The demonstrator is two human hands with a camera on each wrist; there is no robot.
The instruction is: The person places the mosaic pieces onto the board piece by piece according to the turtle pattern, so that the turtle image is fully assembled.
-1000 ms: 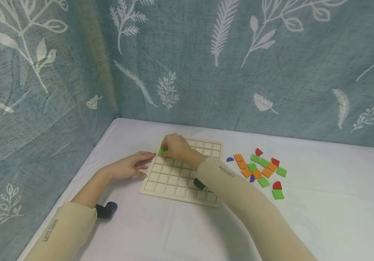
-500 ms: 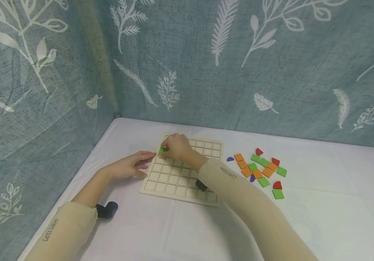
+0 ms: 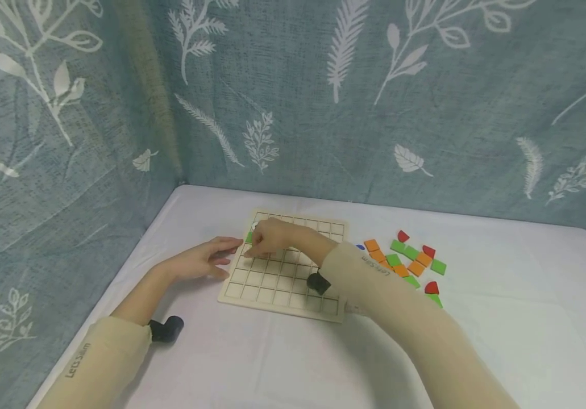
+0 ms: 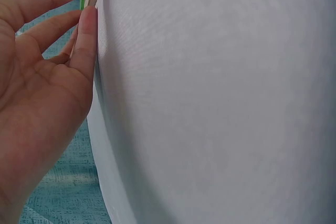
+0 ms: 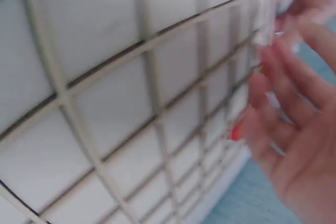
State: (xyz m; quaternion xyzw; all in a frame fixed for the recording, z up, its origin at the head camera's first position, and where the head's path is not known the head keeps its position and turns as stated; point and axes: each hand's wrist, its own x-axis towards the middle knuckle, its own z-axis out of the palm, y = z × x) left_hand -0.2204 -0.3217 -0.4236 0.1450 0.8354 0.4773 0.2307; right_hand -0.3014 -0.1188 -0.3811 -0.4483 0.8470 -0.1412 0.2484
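Note:
The wooden grid board [image 3: 272,298] lies on the table, with a green tile [image 3: 249,237] in a cell by its left edge. My left hand [image 3: 192,262] rests beside that edge, fingers loosely extended; in the left wrist view its fingertips [image 4: 88,22] are right at the board's side. Over the board's upper left is my right hand [image 3: 272,236], fingers bent, just below the green tile. In the right wrist view, a bit of red [image 5: 237,130] shows at the fingers of the right hand [image 5: 294,103]; I cannot tell whether they hold it.
Right of the board lie loose flat pieces: orange squares [image 3: 372,245], green squares [image 3: 438,267], red quarter-rounds [image 3: 403,236] and a blue piece [image 3: 360,247]. My right sleeve [image 3: 400,307] hides part of them. A leaf-patterned curtain [image 3: 293,130] hangs behind the white table [image 3: 518,295].
My right hand has come away from the green tile and moved slightly toward me, and its forearm has shifted right. The green tile stays on the board. The left hand keeps its place.

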